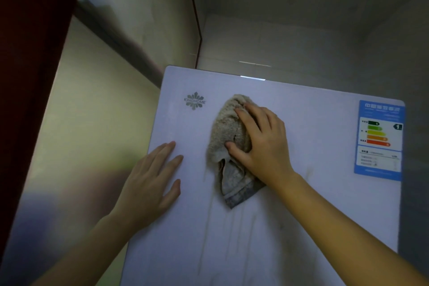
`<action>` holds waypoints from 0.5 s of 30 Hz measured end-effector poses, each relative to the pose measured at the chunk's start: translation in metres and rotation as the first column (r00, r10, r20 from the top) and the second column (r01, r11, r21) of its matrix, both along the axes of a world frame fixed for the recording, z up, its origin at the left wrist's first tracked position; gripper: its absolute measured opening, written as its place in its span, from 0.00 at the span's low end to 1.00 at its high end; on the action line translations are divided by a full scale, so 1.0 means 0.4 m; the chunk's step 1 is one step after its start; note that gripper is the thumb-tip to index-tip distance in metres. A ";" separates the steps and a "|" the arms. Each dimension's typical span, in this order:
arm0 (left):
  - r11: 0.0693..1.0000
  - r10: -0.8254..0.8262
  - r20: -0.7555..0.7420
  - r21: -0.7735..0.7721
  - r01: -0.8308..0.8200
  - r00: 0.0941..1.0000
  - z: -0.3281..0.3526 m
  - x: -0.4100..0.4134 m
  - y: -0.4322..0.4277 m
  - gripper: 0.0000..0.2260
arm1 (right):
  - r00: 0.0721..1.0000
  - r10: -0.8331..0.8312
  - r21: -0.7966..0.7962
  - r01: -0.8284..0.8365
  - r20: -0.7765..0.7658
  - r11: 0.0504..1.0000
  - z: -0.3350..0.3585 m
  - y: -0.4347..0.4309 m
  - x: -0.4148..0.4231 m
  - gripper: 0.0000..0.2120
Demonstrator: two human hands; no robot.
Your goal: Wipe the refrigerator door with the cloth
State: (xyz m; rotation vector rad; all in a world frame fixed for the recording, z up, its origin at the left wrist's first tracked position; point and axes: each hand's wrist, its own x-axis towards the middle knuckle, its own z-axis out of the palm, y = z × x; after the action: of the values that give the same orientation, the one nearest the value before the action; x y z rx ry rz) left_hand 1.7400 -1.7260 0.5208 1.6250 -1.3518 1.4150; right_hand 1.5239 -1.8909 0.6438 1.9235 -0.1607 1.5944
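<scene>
The white refrigerator door [313, 193] fills the middle and right of the head view. A crumpled beige cloth [228, 130] lies pressed against its upper middle, a greyish corner hanging down. My right hand [262, 144] grips the cloth from the right, with the fingers spread over it and the thumb tucked into it. My left hand [151, 181] rests flat on the door near its left edge, fingers apart and holding nothing. Faint wet streaks run down the door below the cloth.
A grey brand logo [195, 100] sits at the door's upper left and a blue energy label [379, 139] at its upper right. The refrigerator's shiny side panel [92, 111] is on the left, beside a dark red surface [27, 53]. Grey walls form a corner above.
</scene>
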 end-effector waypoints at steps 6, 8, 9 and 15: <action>1.000 -0.007 0.006 -0.016 0.008 1.000 -0.001 0.000 -0.003 0.23 | 0.995 0.032 0.021 -0.034 0.095 0.999 -0.024 0.009 0.021 0.29; 1.000 -0.013 0.012 -0.023 0.013 1.000 -0.002 0.000 -0.005 0.23 | 0.989 0.034 0.069 -0.044 0.147 0.997 -0.065 0.010 0.018 0.29; 0.999 -0.015 0.013 -0.028 0.016 1.000 -0.004 0.000 -0.006 0.23 | 0.981 0.037 0.110 -0.059 0.189 0.992 -0.092 0.012 0.016 0.29; 0.999 -0.015 0.009 -0.049 0.016 1.000 -0.013 0.005 -0.018 0.24 | 0.959 0.025 0.231 -0.093 0.281 0.968 -0.186 0.016 0.017 0.31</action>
State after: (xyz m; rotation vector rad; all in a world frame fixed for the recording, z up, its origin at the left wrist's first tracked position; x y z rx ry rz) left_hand 1.7420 -1.7333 0.5154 1.5756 -1.3217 1.4366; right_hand 1.5308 -1.8847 0.5695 1.8873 -0.4367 1.9578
